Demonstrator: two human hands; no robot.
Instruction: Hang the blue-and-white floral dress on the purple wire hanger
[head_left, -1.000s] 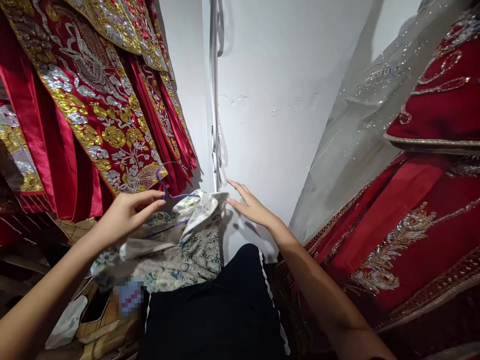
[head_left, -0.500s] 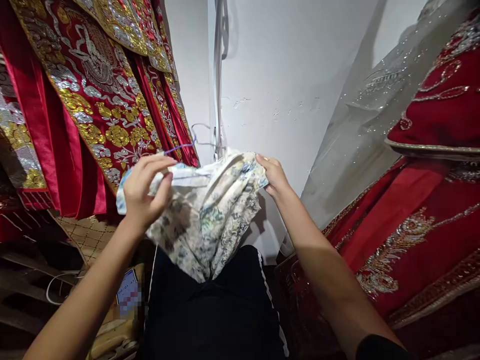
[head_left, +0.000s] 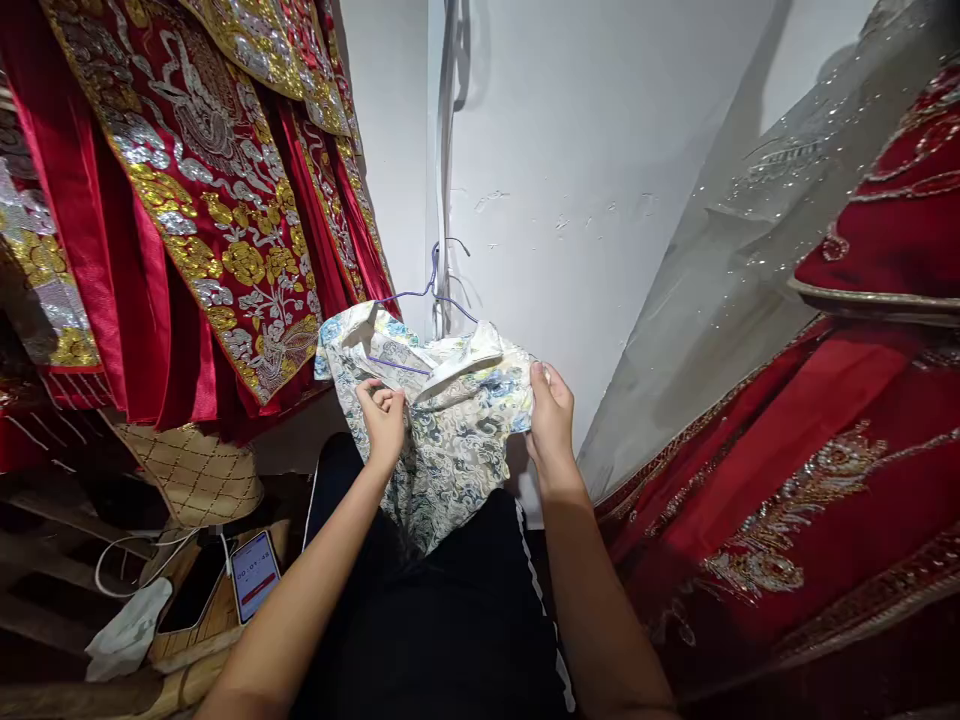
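A floral short-sleeved shirt [head_left: 450, 450] in white, blue and grey-green hangs over a thin purple hanger [head_left: 433, 285], its lower part falling over my dark-clothed lap. The hanger's hook stands up above the collar, and its bottom bar shows inside the neck opening. With curled fingers, my left hand [head_left: 384, 425] pinches the shirt's front edge just below the neckline. My right hand [head_left: 553, 415] grips the sleeve edge at the right, thumb on top and the other fingers behind the cloth.
Red garments with gold and silver sequins [head_left: 225, 220] hang at the left. A red beaded dress [head_left: 817, 480] and a sheer sparkly fabric [head_left: 712, 270] are at the right. A white wall [head_left: 570, 150] stands ahead. Two phones, one showing a timer [head_left: 255, 575], lie on a wooden stool [head_left: 176, 650].
My left hand has moved right and down from the shirt's left shoulder to its front. The hanger now sits higher and more centred, with both shoulders of the shirt spread over it.
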